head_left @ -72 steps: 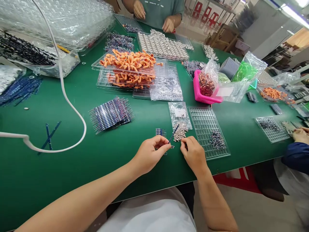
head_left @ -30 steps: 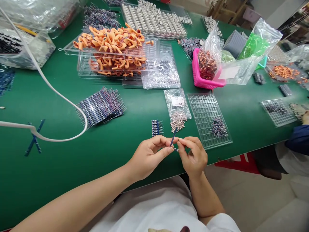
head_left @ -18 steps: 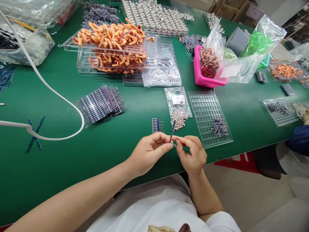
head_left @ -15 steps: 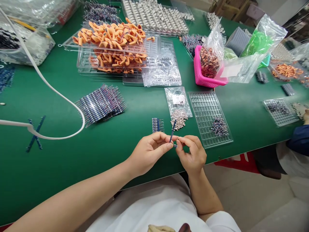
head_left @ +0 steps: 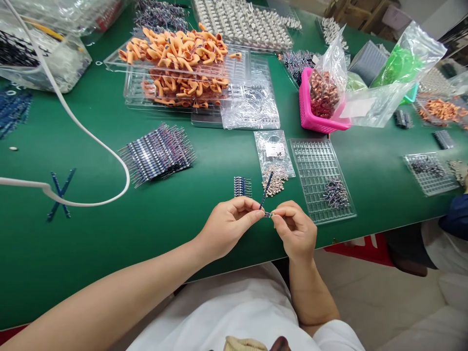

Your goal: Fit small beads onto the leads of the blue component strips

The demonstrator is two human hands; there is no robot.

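Observation:
My left hand (head_left: 226,226) is closed in a pinch on a narrow dark-blue circuit board strip (head_left: 268,185) that tilts up and away. Short wires (head_left: 268,214) stick out from the strip toward the right. At their ends my right hand (head_left: 297,230) pinches with thumb and forefinger; whatever sits between those fingertips is too small to make out. Just beyond the strip lies a pile of small pale round parts (head_left: 278,187), spilled at the mouth of a labelled clear bag (head_left: 270,141). A short stack of blue wired strips (head_left: 241,186) rests behind my left fingers.
Right of my hands lies a clear tray (head_left: 310,168) with a heap of wired parts (head_left: 335,193). A larger strip stack (head_left: 157,153), trays of orange pieces (head_left: 186,63), a pink basket (head_left: 305,109) and a white cable (head_left: 87,134) surround the work area. Another person's sleeve (head_left: 455,217) shows at right.
The right fingertips have shifted slightly right to the wire ends, and wires now show between the hands. The strip leans further right. The whole view has shifted a little.

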